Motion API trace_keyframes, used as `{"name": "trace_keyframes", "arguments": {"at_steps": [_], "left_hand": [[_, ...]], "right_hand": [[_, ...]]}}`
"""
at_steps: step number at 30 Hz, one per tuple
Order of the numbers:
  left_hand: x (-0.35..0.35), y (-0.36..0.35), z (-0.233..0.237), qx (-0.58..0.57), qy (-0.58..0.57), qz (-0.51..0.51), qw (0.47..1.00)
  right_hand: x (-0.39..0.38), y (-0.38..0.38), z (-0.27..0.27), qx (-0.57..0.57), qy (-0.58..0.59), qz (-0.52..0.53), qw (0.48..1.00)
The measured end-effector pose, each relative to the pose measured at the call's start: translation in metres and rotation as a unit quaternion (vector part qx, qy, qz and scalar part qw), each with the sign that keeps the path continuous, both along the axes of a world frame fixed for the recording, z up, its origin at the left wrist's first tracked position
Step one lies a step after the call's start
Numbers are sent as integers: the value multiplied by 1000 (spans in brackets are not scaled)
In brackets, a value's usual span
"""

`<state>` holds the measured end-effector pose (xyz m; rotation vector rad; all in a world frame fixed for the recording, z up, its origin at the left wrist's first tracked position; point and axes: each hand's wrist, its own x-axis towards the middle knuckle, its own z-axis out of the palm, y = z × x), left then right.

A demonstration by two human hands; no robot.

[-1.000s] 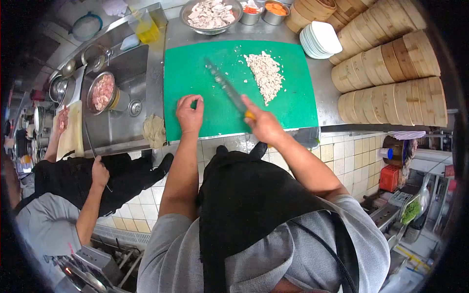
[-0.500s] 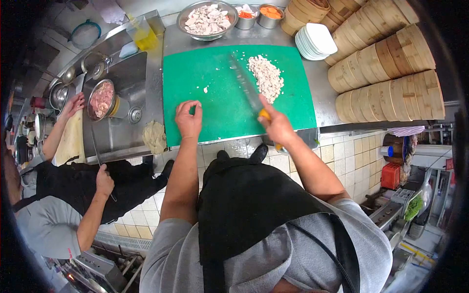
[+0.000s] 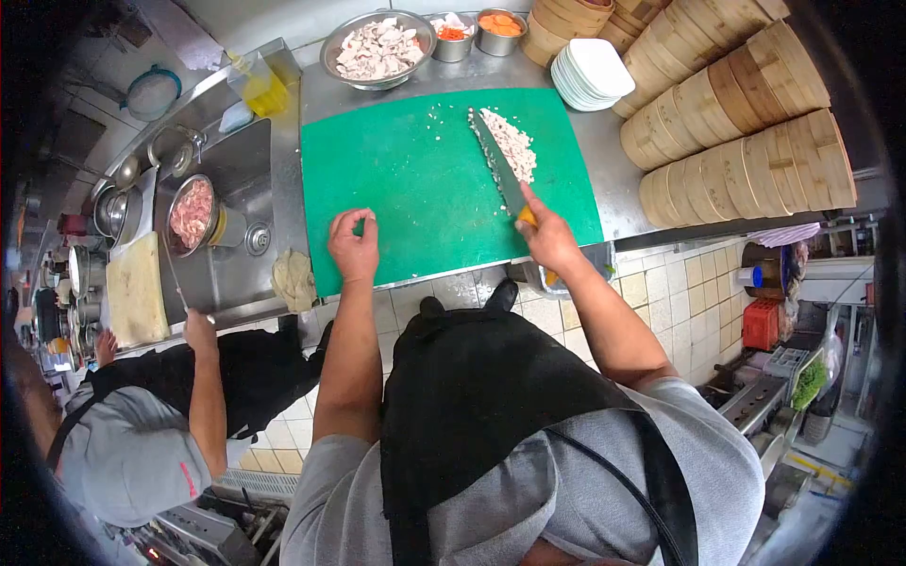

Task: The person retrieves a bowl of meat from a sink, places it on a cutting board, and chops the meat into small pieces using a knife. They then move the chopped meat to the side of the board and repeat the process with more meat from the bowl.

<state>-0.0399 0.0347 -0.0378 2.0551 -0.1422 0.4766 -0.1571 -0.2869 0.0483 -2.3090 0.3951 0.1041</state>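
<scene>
My right hand grips a large kitchen knife by its yellow-orange handle. The long blade lies along the left side of a pile of finely chopped pale pieces, possibly meat, on the green cutting board. Small bits line the blade's left side too. Over the board's near left part, my left hand is loosely curled, thumb tip against the index finger, with nothing visible in it. A few scattered bits lie at the board's far edge.
Behind the board stand a bowl of pale sliced pieces, a tin of orange slices and stacked white plates. Bamboo steamers rise at right. Left is a sink holding a bowl of raw meat; a co-worker's hand grips a thin rod.
The knife has swung right, from the board's middle to the pile's left side, and the pile is narrower. My left hand stays curled. The co-worker's other hand has moved back from the sink.
</scene>
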Motion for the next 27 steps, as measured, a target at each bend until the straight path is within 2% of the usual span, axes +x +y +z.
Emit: {"name": "trace_keyframes", "arguments": {"at_steps": [3, 4, 5, 7, 8, 11, 15, 17, 18, 20, 21, 23, 25, 27], "left_hand": [[2, -2, -2, 15, -29, -2, 999], [1, -3, 1, 0, -13, 3, 1000], [0, -4, 4, -13, 1, 7, 1000], [0, -4, 4, 7, -4, 12, 1000], [0, -4, 4, 25, -7, 15, 1000], [2, -4, -3, 13, -20, 29, 999], [0, -12, 2, 14, 44, 58, 997], [-3, -17, -6, 127, 13, 74, 989], [-6, -26, -4, 133, 12, 79, 988], [-11, -62, 0, 319, 43, 116, 940], [-10, -80, 1, 321, 42, 119, 938], [-4, -116, 3, 395, 144, 143, 896], [4, -157, 24, 381, 187, 106, 899], [18, -181, 15, 245, 117, -59, 961]], "right_hand": [[-12, 13, 15, 18, 2, 60, 998], [-15, 13, 2, 48, -31, 106, 993], [-14, 12, -2, 51, -33, 108, 992], [-13, 6, -7, 17, 72, 143, 987], [-15, -2, -9, 27, 25, 124, 992], [-13, -32, 1, 3, 31, 79, 996], [-21, -72, 24, 28, -93, 103, 990], [-24, -82, 23, 24, -127, 108, 986], [-26, -87, 21, 24, -124, 101, 987], [-30, -99, 10, 36, -147, 96, 984], [-33, -105, 6, 39, -149, 99, 983], [-38, -112, 1, 46, -109, 80, 990], [-40, -115, 4, 64, -93, 78, 991], [-39, -120, 5, 79, -80, 75, 991]]}}
